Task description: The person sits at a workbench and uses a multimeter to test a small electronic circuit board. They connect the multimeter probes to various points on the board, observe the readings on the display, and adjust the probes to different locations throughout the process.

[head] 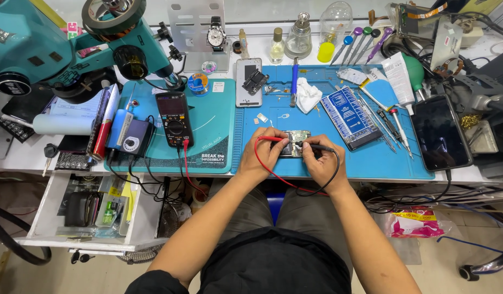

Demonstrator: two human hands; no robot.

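Your left hand point(266, 154) pinches the red probe point(269, 139), fingers closed on its shaft, tip down on the circuit board point(295, 142). Your right hand point(323, 161) grips the black probe point(316, 147) the same way, its tip on the board from the other side. The board lies flat on the blue mat point(371, 163) at the front edge of the table point(23, 158), between your two hands and touching both. The red lead runs left to the multimeter point(174, 118), which rests on the teal mat point(213, 141). Below the table's left end, the open drawer point(44, 212) holds a dark pouch point(80, 208), a small green item and some papers. At the back, a glass bottle point(299, 39) and a smaller bottle point(277, 46) of yellowish liquid stand side by side.
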